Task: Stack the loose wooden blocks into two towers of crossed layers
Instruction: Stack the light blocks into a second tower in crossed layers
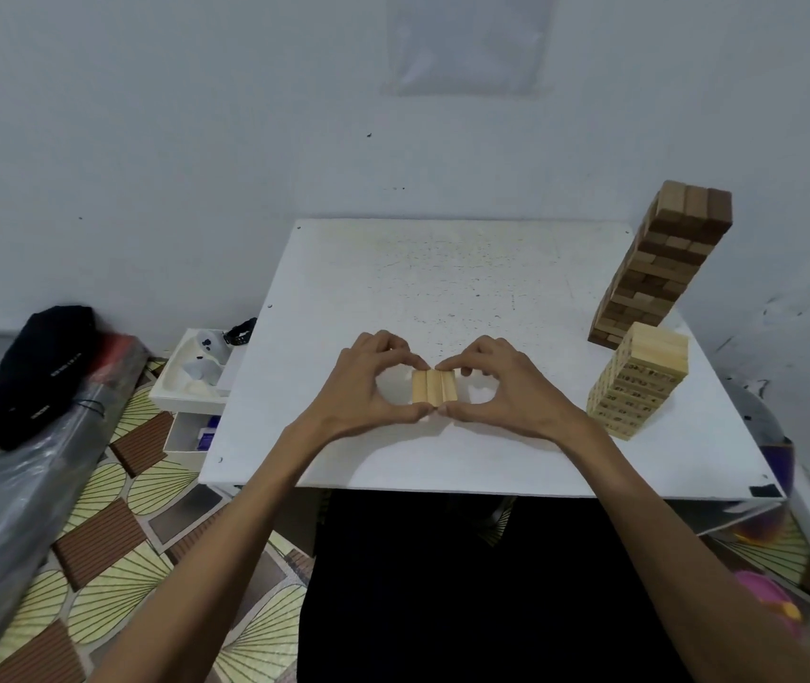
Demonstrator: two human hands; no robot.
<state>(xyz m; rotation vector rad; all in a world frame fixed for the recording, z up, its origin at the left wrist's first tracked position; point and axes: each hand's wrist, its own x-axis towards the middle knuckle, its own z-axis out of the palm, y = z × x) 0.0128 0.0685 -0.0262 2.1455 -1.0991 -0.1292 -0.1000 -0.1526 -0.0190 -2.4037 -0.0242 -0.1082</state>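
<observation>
Row of three pale wooden blocks (435, 386), mid white tabletop (393, 268), pinched by left hand (368, 386) and right hand (506, 389); dark-brown block tower (664, 268) and shorter pale tower (639, 382) near right edge.

Blocks (435, 386) are pale, table (442, 268) white, far tower (664, 268) brown, flooring (112, 598) apparently yellow fan-patterned.

blocks (435, 386) partly under fingertips (420, 411), pink object (762, 591) blurred

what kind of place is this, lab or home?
Probably a home room: low white square table against a plain wall, leaf-patterned floor mat, black fabric cap on a plastic-wrapped bundle.
</observation>
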